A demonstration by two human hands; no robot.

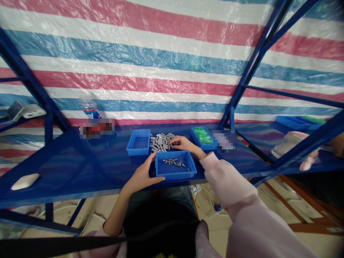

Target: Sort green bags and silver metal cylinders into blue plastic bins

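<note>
My left hand [145, 174] rests against the left end of a blue bin [176, 176], thumb along its near side and fingers spread around the corner. Several small screws [176, 162] lie inside this bin. Behind it, a pile of silver metal cylinders [160, 142] is spread on the blue tabletop [107, 161]. My right hand [181, 143] reaches over the pile's right side, fingertips bent together and down at the parts; what they hold, if anything, is too small to name. A second blue bin [138, 142] with a bare inside stands left of the pile.
Green packets fill a blue bin [204, 143] at the right. A plastic bottle [91, 109] stands back left, and a white object [25, 181] lies front left. Blue frame posts [247, 71] rise beside the table; a white tub [288, 143] is far right.
</note>
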